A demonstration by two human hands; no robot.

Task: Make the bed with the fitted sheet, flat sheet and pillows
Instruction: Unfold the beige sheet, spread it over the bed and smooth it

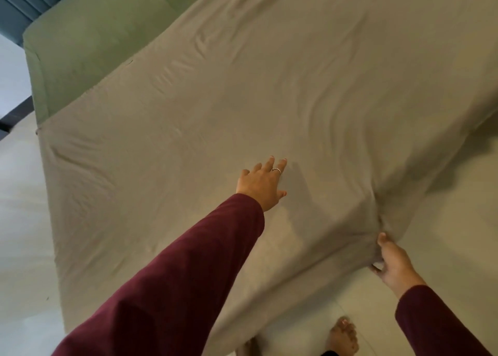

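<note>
A beige flat sheet [269, 86] lies spread over most of the bed, with ripples running toward its near right edge. Under it, a green fitted sheet [89, 40] shows at the far left end of the mattress. My left hand [262, 184] reaches out over the flat sheet with fingers spread, palm down on or just above the cloth. My right hand [390, 264] pinches a bunched fold of the flat sheet at the near edge of the bed. No pillows are in view.
A blue panelled headboard [29, 2] stands at the top left behind the green end. Pale floor [21, 221] runs along the left and near side of the bed. A bare foot [343, 338] stands on the floor at the bottom.
</note>
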